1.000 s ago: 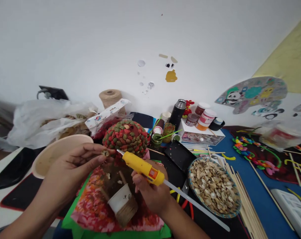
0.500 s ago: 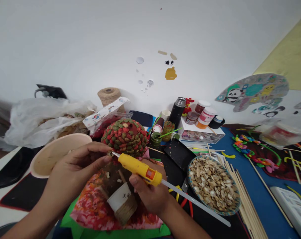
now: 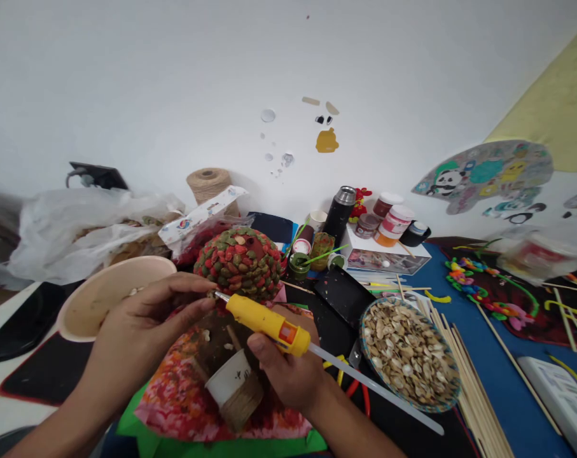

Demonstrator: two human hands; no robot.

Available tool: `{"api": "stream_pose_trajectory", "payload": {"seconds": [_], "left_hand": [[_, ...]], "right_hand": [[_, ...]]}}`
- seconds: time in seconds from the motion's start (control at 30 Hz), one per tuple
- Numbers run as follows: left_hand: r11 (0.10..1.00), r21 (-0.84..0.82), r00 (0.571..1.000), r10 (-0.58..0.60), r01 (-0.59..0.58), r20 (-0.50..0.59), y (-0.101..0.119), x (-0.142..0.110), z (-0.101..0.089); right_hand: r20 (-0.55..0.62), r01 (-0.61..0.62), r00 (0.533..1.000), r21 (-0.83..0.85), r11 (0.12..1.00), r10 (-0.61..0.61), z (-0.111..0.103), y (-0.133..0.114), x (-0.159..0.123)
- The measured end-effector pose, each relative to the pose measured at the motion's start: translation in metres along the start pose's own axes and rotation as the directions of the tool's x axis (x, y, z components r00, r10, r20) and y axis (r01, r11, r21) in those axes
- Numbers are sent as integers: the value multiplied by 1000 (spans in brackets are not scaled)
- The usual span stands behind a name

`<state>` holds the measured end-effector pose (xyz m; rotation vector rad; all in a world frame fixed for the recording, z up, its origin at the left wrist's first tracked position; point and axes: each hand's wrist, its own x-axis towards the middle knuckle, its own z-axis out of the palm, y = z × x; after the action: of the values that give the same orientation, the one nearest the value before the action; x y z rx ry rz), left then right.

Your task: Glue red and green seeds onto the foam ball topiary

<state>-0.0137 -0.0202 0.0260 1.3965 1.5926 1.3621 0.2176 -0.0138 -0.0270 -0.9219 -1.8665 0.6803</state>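
My left hand pinches a small seed between thumb and fingertips, just in front of a ball covered in red and green seeds. My right hand grips a yellow glue gun with a clear glue stick trailing out of its back. The gun's metal tip touches the seed. Below both hands a paper cup wrapped in twine lies tilted on a red flowered sheet.
A woven bowl of pale seeds stands to the right, with thin wooden sticks beside it. A cream bowl sits at the left. Behind are a twine spool, a black flask, paint jars and a black tray.
The glue gun's tip has moved left and down until it meets the seed in my left hand. Since half a second ago both hands have hardly moved.
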Motion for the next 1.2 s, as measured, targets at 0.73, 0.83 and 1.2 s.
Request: {"api": "stream_pose_trajectory", "payload": {"seconds": [0.73, 0.83, 1.2], "left_hand": [[999, 47, 1000, 14, -13, -9, 0, -1, -1], [999, 47, 1000, 14, -14, -13, 0, -1, 0], [999, 50, 1000, -4, 4, -3, -4, -1, -1]], "right_hand": [[-96, 130, 987, -17, 991, -131, 1, 3, 3], [-99, 132, 986, -32, 991, -134, 1, 2, 3], [-68, 114, 991, -37, 993, -116, 1, 4, 2]]}}
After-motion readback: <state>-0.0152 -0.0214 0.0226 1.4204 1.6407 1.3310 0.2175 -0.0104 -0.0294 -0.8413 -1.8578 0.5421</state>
